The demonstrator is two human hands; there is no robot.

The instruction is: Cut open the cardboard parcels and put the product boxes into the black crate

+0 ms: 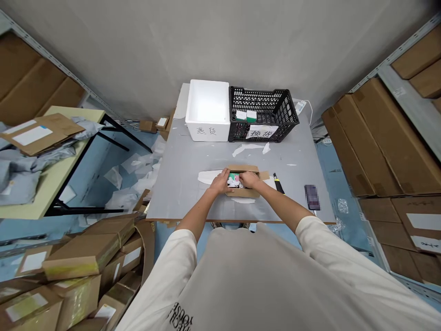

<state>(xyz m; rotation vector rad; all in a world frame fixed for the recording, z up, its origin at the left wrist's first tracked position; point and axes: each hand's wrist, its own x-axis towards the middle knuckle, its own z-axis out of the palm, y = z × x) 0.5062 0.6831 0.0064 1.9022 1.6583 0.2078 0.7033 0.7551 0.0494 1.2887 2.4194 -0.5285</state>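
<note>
An open cardboard box (241,193) lies near the front of the grey table, its flaps spread. Inside are small green, white and pink packages (235,180), only partly visible. My left hand (220,182) is closed round the box's left end. Over the right half of the box, my right hand (250,179) dips in with curled fingers; whatever they pinch is hidden. Right of the box lies a black and yellow utility knife (279,184), not touched by either hand.
A white foam bin (207,131) and a black plastic crate (264,122) holding small green-white boxes stand at the back. A phone (312,197) lies at right. Paper scraps (246,148) litter the grey table (182,193). Cartons (82,253) are heaped at left.
</note>
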